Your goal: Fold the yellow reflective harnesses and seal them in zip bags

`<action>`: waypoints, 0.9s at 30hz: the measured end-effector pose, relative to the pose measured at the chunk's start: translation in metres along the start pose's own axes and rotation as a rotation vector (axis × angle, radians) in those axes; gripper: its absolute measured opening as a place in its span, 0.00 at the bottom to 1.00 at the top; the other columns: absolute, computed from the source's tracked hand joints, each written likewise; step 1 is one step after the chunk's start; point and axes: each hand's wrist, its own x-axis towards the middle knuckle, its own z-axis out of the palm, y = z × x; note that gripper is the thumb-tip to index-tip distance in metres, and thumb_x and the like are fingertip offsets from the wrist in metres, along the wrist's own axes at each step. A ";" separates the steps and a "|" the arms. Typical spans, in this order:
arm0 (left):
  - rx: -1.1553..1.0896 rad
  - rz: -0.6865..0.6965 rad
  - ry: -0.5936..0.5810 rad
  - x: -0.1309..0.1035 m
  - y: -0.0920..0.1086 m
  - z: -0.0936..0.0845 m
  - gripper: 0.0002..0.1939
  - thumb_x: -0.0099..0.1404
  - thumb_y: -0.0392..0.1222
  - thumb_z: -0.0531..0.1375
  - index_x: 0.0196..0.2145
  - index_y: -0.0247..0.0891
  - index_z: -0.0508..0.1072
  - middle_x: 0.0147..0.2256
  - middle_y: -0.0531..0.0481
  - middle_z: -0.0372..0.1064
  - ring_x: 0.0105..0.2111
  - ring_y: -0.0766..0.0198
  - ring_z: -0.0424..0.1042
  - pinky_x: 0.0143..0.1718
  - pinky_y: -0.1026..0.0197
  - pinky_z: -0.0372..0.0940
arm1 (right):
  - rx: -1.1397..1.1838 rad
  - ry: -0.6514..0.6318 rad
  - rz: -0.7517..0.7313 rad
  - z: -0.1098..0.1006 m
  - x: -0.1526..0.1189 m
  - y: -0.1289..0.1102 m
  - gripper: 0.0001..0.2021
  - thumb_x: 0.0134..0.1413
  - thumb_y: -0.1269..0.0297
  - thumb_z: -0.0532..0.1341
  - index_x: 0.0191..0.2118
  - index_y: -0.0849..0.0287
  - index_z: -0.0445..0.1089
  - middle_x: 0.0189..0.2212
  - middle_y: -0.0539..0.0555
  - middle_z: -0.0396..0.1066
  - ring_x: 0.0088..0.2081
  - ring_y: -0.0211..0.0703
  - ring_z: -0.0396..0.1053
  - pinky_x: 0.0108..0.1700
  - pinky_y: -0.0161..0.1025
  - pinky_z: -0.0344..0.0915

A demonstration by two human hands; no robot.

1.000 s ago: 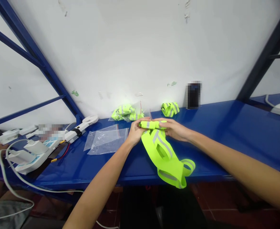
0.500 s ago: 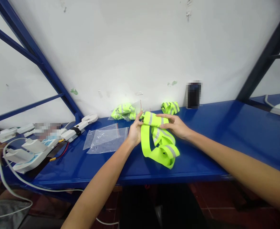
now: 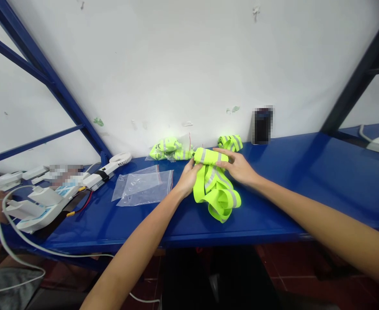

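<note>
A neon yellow reflective strap (image 3: 211, 156) with grey bands is partly wound into a flat roll between my hands. Its loose end hangs in loops onto the blue table below. My left hand (image 3: 189, 175) grips the roll's left end, thumb at its lower edge. On the right end, my right hand (image 3: 236, 166) has its thumb in front and its fingers behind the roll. A rolled yellow strap (image 3: 230, 143) lies behind, near the wall. Bagged yellow straps (image 3: 166, 148) sit just beyond my left hand.
Clear zip bags (image 3: 144, 187) lie flat left of my hands. Farther left are a handheld fan (image 3: 121, 159), a power strip (image 3: 42, 217) with plugs, and a white cable. A dark, blurred-out device (image 3: 262, 125) leans on the wall. Blue metal posts (image 3: 69, 103) frame the table (image 3: 292, 189).
The strap's loose loops have drawn up and closer together below the roll. My left hand has shifted slightly, its thumb now at the roll's lower edge.
</note>
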 end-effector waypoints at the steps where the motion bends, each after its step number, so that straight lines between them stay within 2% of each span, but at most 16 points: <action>1: 0.009 -0.002 -0.012 0.000 -0.001 0.000 0.25 0.55 0.43 0.65 0.50 0.37 0.67 0.36 0.47 0.76 0.32 0.59 0.75 0.37 0.59 0.66 | 0.016 0.015 0.012 0.001 0.000 0.001 0.26 0.51 0.58 0.66 0.56 0.58 0.69 0.52 0.58 0.72 0.49 0.55 0.72 0.51 0.51 0.70; 4: 0.062 0.004 -0.048 0.000 -0.003 -0.001 0.32 0.53 0.45 0.67 0.55 0.38 0.64 0.37 0.46 0.76 0.33 0.56 0.76 0.36 0.58 0.67 | 0.116 0.044 0.078 0.004 0.000 0.004 0.26 0.51 0.56 0.66 0.56 0.56 0.70 0.49 0.57 0.74 0.47 0.54 0.73 0.48 0.50 0.71; 7: 0.146 0.013 -0.014 0.001 -0.005 -0.003 0.36 0.52 0.45 0.68 0.57 0.38 0.63 0.35 0.46 0.77 0.31 0.55 0.76 0.33 0.58 0.67 | 0.261 0.062 0.181 0.007 0.000 0.004 0.24 0.52 0.57 0.64 0.55 0.55 0.70 0.46 0.56 0.76 0.43 0.52 0.75 0.43 0.46 0.73; 11: 0.194 0.013 0.033 0.001 -0.006 -0.003 0.33 0.52 0.43 0.68 0.54 0.36 0.65 0.34 0.45 0.77 0.30 0.55 0.76 0.33 0.57 0.68 | 0.394 0.090 0.278 0.010 0.001 0.001 0.20 0.54 0.58 0.62 0.53 0.56 0.72 0.44 0.57 0.77 0.40 0.49 0.76 0.36 0.41 0.74; 14: 0.172 0.034 0.015 0.002 -0.007 -0.003 0.29 0.52 0.40 0.68 0.51 0.36 0.67 0.38 0.43 0.76 0.36 0.53 0.76 0.40 0.54 0.68 | 0.429 0.104 0.328 0.012 0.001 0.000 0.20 0.54 0.58 0.61 0.52 0.57 0.71 0.44 0.57 0.77 0.38 0.48 0.76 0.33 0.39 0.73; 19: 0.100 0.068 -0.015 0.005 -0.010 -0.004 0.22 0.57 0.40 0.63 0.50 0.37 0.68 0.45 0.44 0.74 0.48 0.52 0.72 0.52 0.52 0.63 | 0.322 0.080 0.251 0.015 -0.002 -0.002 0.25 0.49 0.61 0.66 0.54 0.56 0.70 0.46 0.56 0.76 0.43 0.48 0.74 0.41 0.41 0.72; 23: 0.130 0.058 -0.104 0.000 -0.009 0.000 0.25 0.56 0.41 0.65 0.52 0.37 0.68 0.48 0.42 0.72 0.50 0.51 0.70 0.53 0.51 0.62 | 0.257 0.048 0.186 0.014 -0.004 0.000 0.28 0.46 0.60 0.68 0.56 0.56 0.69 0.50 0.56 0.74 0.47 0.51 0.72 0.47 0.46 0.71; 27: 0.208 0.116 -0.126 -0.003 -0.004 0.004 0.25 0.54 0.44 0.68 0.48 0.35 0.71 0.48 0.40 0.72 0.49 0.51 0.70 0.52 0.50 0.62 | 0.272 -0.015 0.140 0.012 -0.003 0.004 0.32 0.42 0.62 0.70 0.57 0.55 0.67 0.52 0.57 0.71 0.49 0.53 0.71 0.46 0.47 0.72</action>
